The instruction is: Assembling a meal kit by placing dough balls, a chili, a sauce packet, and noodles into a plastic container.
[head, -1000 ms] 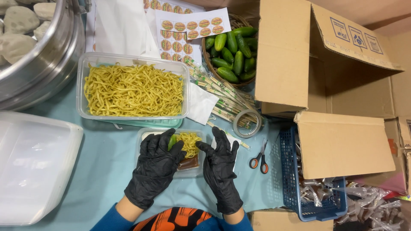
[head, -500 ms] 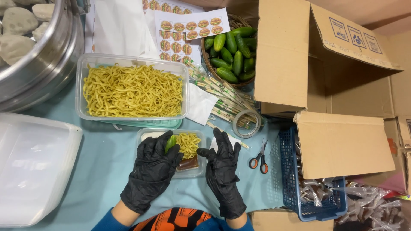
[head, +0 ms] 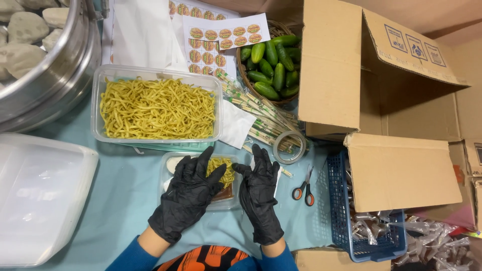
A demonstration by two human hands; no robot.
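Head view — small clear meal tray (head: pixel 170 165) w/ yellow noodles (head: pixel 223 170) & brown sauce, on teal tablecloth (head: pixel 125 190) below big noodle tub (head: pixel 156 105). Left hand (head: pixel 188 198) spread flat over tray; right hand (head: pixel 260 193) open, fingers splayed, at tray's edge. Risk: pressing unevenly could tip tray — sauce spills.

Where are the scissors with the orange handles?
In the head view, the scissors lie on the blue tablecloth, right of the right hand, below the tape roll and beside the blue basket.
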